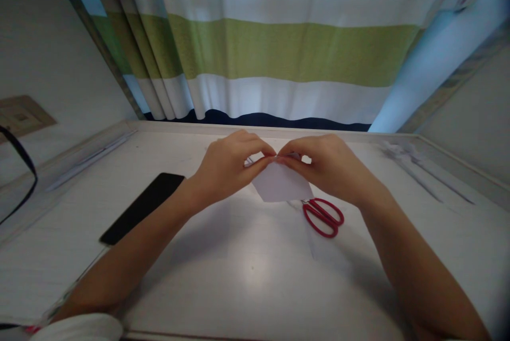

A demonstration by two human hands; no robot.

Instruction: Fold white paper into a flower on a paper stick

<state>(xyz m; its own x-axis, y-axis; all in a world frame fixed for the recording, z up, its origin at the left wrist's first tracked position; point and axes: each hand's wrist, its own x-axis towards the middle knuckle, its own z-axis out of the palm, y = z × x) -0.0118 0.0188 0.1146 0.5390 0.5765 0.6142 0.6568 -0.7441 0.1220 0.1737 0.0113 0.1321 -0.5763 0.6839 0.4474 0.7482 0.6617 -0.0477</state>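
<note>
A small piece of white paper (281, 184) hangs between my two hands above the white table. My left hand (235, 163) pinches its top edge between thumb and forefinger. Right beside it, my right hand (324, 163) pinches the same edge, and the fingertips of both hands nearly meet. Part of the paper is hidden behind the fingers. Just below and to the right of the paper, red-handled scissors (323, 217) lie on the table, their blades mostly out of sight behind the paper.
A black phone (143, 208) lies left of my left forearm, with a thin cable at its near end. Paper strips (93, 160) rest along the left edge, and more strips (426, 171) lie at the right. A curtain (279, 54) hangs behind the white table (247, 288).
</note>
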